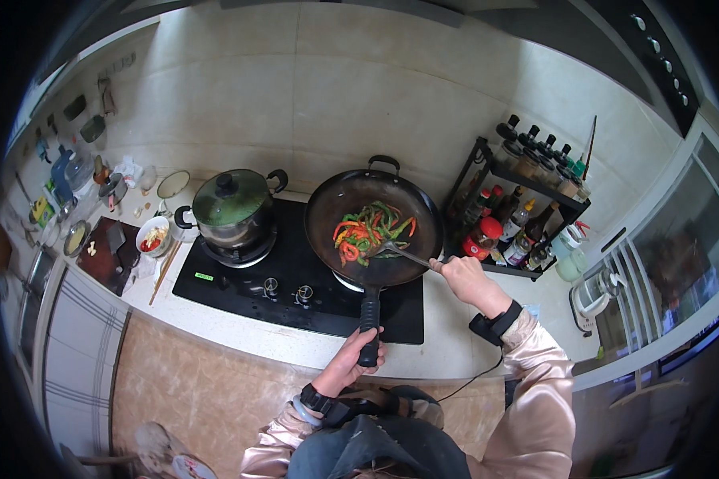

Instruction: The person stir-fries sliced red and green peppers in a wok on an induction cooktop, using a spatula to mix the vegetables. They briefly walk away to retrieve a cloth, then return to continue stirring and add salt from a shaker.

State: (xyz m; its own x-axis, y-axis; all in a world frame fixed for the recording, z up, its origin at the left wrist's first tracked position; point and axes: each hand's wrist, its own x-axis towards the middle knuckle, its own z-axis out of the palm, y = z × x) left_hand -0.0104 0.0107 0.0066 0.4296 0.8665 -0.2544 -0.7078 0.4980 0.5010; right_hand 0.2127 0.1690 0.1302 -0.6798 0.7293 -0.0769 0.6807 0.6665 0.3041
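My left hand (352,361) is wrapped around the black handle of a dark wok (329,197) on the right burner. Strips of green and red pepper (368,230) lie in the middle of the wok. In my right hand (468,280) is the handle of a metal spatula (412,257), whose head rests among the peppers and is partly hidden by them. To the left of the wok, a steel pot (230,224) with a glass lid (230,197) stands on the other burner of the black gas hob (311,317).
Right of the wok stands a black rack (533,185) with sauce bottles and spice jars. At left are a bowl of chopped ingredients (154,236), chopsticks (165,272) and a cutting board (96,266) bearing a cleaver (115,239). A glass kettle (596,296) stands far right.
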